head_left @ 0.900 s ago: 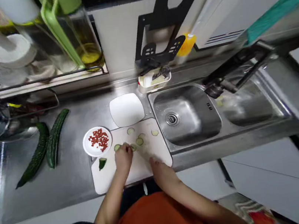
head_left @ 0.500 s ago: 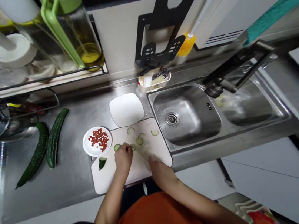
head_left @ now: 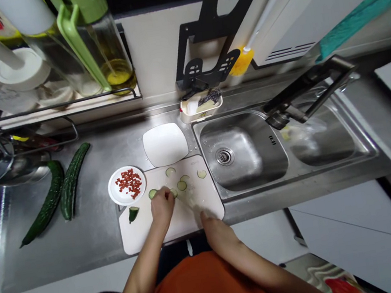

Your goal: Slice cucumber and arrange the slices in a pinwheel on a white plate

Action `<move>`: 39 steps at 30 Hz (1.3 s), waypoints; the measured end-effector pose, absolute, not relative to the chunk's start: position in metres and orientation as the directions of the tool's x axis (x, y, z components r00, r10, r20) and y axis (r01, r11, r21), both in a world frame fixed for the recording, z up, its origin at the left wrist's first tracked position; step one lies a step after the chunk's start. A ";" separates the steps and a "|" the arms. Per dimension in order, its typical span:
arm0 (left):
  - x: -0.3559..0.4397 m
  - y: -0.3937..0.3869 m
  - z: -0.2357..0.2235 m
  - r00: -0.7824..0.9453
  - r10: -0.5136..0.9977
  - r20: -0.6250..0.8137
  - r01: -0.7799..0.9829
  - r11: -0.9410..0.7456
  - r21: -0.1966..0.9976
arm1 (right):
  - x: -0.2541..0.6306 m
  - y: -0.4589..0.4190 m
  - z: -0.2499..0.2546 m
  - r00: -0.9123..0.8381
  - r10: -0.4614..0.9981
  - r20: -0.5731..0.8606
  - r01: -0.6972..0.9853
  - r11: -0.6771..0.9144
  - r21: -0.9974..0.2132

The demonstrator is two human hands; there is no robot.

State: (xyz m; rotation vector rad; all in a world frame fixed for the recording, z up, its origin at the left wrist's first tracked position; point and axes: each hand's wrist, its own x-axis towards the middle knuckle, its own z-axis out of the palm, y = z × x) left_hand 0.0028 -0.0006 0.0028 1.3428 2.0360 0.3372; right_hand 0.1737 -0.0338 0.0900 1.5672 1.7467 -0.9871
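Cutting board (head_left: 138, 233): on counter (head_left: 94, 235), left of sink (head_left: 244, 151). On board: cucumber slices (head_left: 181, 186), cucumber end (head_left: 133, 214) at left. Small plate (head_left: 127, 185): board's upper-left corner (overlap visible). Square plate (head_left: 165, 144): behind board. Two cucumbers (head_left: 72, 184) (head_left: 47, 203): side by side, left of small plate. Caddy (head_left: 201, 107): behind sink.

One head-worn view looks forward and steeply down over counter (head_left: 99, 239) and sinks (head_left: 244, 151)
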 end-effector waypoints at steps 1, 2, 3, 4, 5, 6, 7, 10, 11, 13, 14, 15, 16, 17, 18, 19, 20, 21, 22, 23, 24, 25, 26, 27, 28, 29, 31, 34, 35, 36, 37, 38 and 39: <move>0.004 -0.001 0.003 -0.246 0.891 -0.382 0.711 0.433 0.554 | 0.176 -0.035 0.090 -0.137 0.550 -0.824 0.989 0.030 -0.145; 0.004 -0.001 0.002 -0.243 0.894 -0.377 0.707 0.429 0.562 | 0.178 -0.036 0.090 -0.138 0.547 -0.826 0.989 0.026 -0.148; 0.005 0.000 0.002 -0.242 0.897 -0.370 0.704 0.425 0.568 | 0.180 -0.037 0.090 -0.140 0.543 -0.828 0.988 0.023 -0.152; 0.005 0.000 0.002 -0.240 0.901 -0.363 0.703 0.419 0.575 | 0.182 -0.038 0.090 -0.144 0.541 -0.829 0.987 0.021 -0.158; 0.006 0.000 0.002 -0.237 0.905 -0.354 0.702 0.411 0.581 | 0.184 -0.039 0.089 -0.149 0.542 -0.827 0.986 0.020 -0.165; 0.007 0.001 0.002 -0.235 0.909 -0.345 0.701 0.405 0.587 | 0.186 -0.040 0.087 -0.154 0.545 -0.824 0.985 0.020 -0.170; 0.007 0.001 0.002 -0.236 0.910 -0.340 0.701 0.402 0.590 | 0.187 -0.040 0.085 -0.159 0.548 -0.821 0.984 0.021 -0.177; 0.009 0.003 0.001 -0.242 0.907 -0.344 0.708 0.407 0.577 | 0.190 -0.043 0.078 -0.177 0.559 -0.810 0.979 0.020 -0.201; 0.010 0.004 0.001 -0.243 0.906 -0.346 0.714 0.409 0.569 | 0.191 -0.044 0.076 -0.180 0.561 -0.808 0.979 0.018 -0.205; 0.011 0.006 0.001 -0.237 0.904 -0.355 0.725 0.408 0.555 | 0.193 -0.044 0.073 -0.182 0.562 -0.807 0.978 0.015 -0.210; 0.011 0.007 0.001 -0.236 0.903 -0.360 0.730 0.409 0.548 | 0.193 -0.044 0.073 -0.180 0.560 -0.809 0.978 0.014 -0.208; 0.012 0.008 0.002 -0.237 0.900 -0.366 0.734 0.412 0.540 | 0.193 -0.044 0.072 -0.177 0.559 -0.810 0.979 0.014 -0.205; 0.012 0.008 0.002 -0.238 0.897 -0.372 0.739 0.416 0.531 | 0.193 -0.044 0.073 -0.175 0.556 -0.812 0.979 0.015 -0.201; 0.012 0.009 0.002 -0.238 0.895 -0.377 0.745 0.418 0.521 | 0.193 -0.043 0.073 -0.175 0.553 -0.815 0.980 0.018 -0.198; 0.012 0.009 0.003 -0.236 0.895 -0.379 0.752 0.415 0.512 | 0.193 -0.043 0.074 -0.173 0.549 -0.817 0.981 0.021 -0.193; 0.011 0.009 0.003 -0.227 0.898 -0.378 0.760 0.406 0.508 | 0.193 -0.042 0.075 -0.168 0.549 -0.819 0.982 0.022 -0.186; 0.010 0.008 0.004 -0.212 0.903 -0.374 0.765 0.392 0.511 | 0.193 -0.042 0.076 -0.165 0.549 -0.819 0.983 0.023 -0.182; 0.009 0.007 0.006 -0.196 0.908 -0.370 0.769 0.376 0.518 | 0.193 -0.041 0.077 -0.162 0.553 -0.817 0.983 0.024 -0.179; 0.008 0.006 0.007 -0.180 0.913 -0.365 0.769 0.362 0.527 | 0.193 -0.041 0.077 -0.160 0.558 -0.814 0.984 0.022 -0.178; 0.006 0.005 0.009 -0.169 0.917 -0.360 0.766 0.352 0.538 | 0.193 -0.041 0.077 -0.160 0.562 -0.811 0.983 0.020 -0.180; 0.004 0.004 0.011 -0.166 0.920 -0.355 0.763 0.348 0.545 | 0.193 -0.041 0.077 -0.160 0.564 -0.810 0.983 0.016 -0.183; 0.001 0.002 0.013 -0.173 0.921 -0.348 0.759 0.350 0.550 | 0.193 -0.041 0.077 -0.162 0.563 -0.810 0.982 0.013 -0.187; -0.002 0.001 0.015 -0.189 0.920 -0.343 0.753 0.360 0.551 | 0.193 -0.041 0.077 -0.161 0.563 -0.811 0.982 0.010 -0.189; -0.006 -0.001 0.017 -0.210 0.916 -0.341 0.746 0.376 0.550 | 0.194 -0.041 0.076 -0.158 0.561 -0.813 0.982 0.006 -0.186; -0.010 -0.002 0.019 -0.230 0.911 -0.343 0.738 0.393 0.548 | 0.194 -0.041 0.076 -0.155 0.560 -0.814 0.983 0.004 -0.184; -0.014 -0.003 0.020 -0.249 0.904 -0.347 0.732 0.410 0.544 | 0.195 -0.042 0.075 -0.153 0.563 -0.812 0.983 0.002 -0.184; -0.023 -0.005 0.020 -0.284 0.892 -0.351 0.725 0.440 0.531 | 0.196 -0.042 0.073 -0.163 0.564 -0.809 0.981 0.006 -0.194; -0.034 -0.007 0.019 -0.351 0.876 -0.332 0.737 0.477 0.479 | 0.197 -0.043 0.070 -0.189 0.564 -0.804 0.977 0.021 -0.214; -0.037 -0.007 0.018 -0.373 0.869 -0.327 0.745 0.490 0.453 | 0.197 -0.043 0.070 -0.190 0.565 -0.803 0.977 0.026 -0.212; -0.040 -0.008 0.017 -0.389 0.862 -0.324 0.754 0.500 0.425 | 0.197 -0.043 0.070 -0.185 0.568 -0.802 0.978 0.028 -0.206; -0.042 -0.008 0.016 -0.398 0.859 -0.321 0.767 0.504 0.398 | 0.197 -0.043 0.070 -0.182 0.570 -0.801 0.979 0.029 -0.202; -0.044 -0.008 0.016 -0.400 0.860 -0.316 0.781 0.501 0.373 | 0.197 -0.042 0.071 -0.177 0.570 -0.803 0.980 0.028 -0.196; -0.045 -0.008 0.016 -0.398 0.865 -0.307 0.796 0.491 0.353 | 0.197 -0.042 0.071 -0.172 0.568 -0.805 0.981 0.027 -0.190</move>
